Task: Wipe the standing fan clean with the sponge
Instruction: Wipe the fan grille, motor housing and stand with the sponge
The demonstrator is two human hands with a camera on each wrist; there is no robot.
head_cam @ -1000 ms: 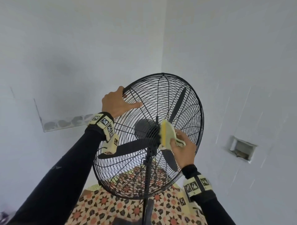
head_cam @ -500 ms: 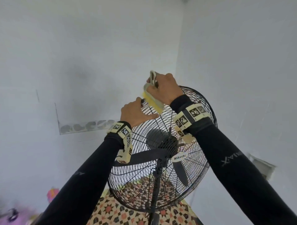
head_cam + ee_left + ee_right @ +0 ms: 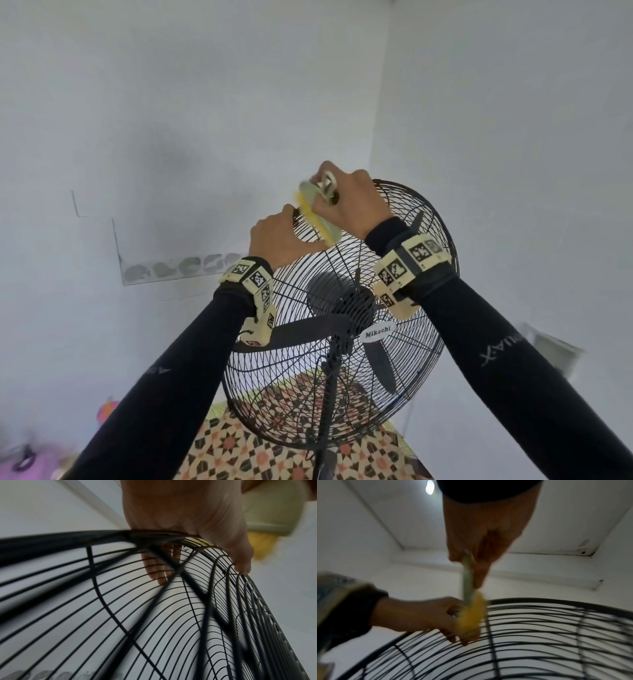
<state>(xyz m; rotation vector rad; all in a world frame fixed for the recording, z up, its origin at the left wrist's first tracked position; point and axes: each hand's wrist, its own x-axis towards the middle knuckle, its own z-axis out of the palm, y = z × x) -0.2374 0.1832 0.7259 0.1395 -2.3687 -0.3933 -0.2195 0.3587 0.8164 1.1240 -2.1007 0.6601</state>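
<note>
A black standing fan with a wire cage stands in a room corner, its hub badge reading Mikachi. My left hand grips the top rim of the cage, fingers hooked over the back, thumb on the front wires. My right hand holds the yellow sponge with its pale green backing by its handle, pressed on the cage top just right of the left hand. In the right wrist view the sponge is blurred against the wires next to the left hand.
White walls meet in a corner behind the fan. A recessed wall strip runs at the left, and a small wall box sits at the right. A patterned mat lies under the fan pole. Pink items lie low left.
My right hand lifted the sponge from the fan's hub area up to the top rim of the cage. The left hand kept its hold on the rim. My head view shifted left.
</note>
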